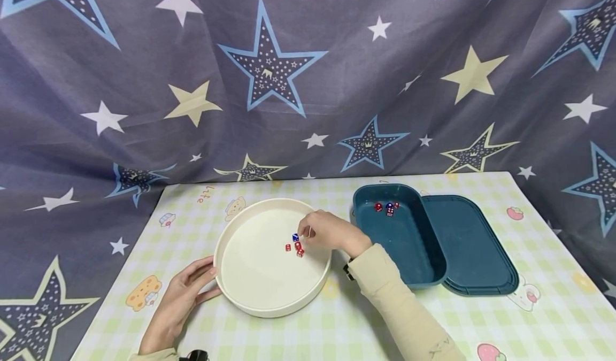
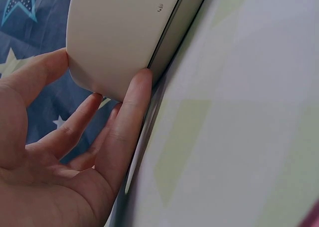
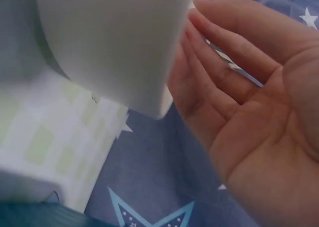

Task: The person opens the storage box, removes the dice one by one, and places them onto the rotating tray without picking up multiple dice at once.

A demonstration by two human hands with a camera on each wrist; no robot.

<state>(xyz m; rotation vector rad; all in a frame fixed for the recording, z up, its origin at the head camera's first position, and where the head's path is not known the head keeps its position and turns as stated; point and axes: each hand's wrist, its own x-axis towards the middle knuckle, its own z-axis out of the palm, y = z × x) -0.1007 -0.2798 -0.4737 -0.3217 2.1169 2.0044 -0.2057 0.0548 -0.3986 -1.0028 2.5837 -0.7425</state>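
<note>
A round cream tray lies on the table, with a blue die and several red dice grouped in its right half. My left hand rests at the tray's left side, its extended fingers touching the outer wall. Over the tray's right rim reaches my right hand, fingers bent down close beside the blue die. In the right wrist view the tray wall covers the fingertips of that hand; I cannot tell whether they pinch a die.
Right of the tray stands a dark teal box with several red and blue dice near its far end. Its matching lid lies against the box's right side. A star-patterned curtain hangs behind the checkered tablecloth.
</note>
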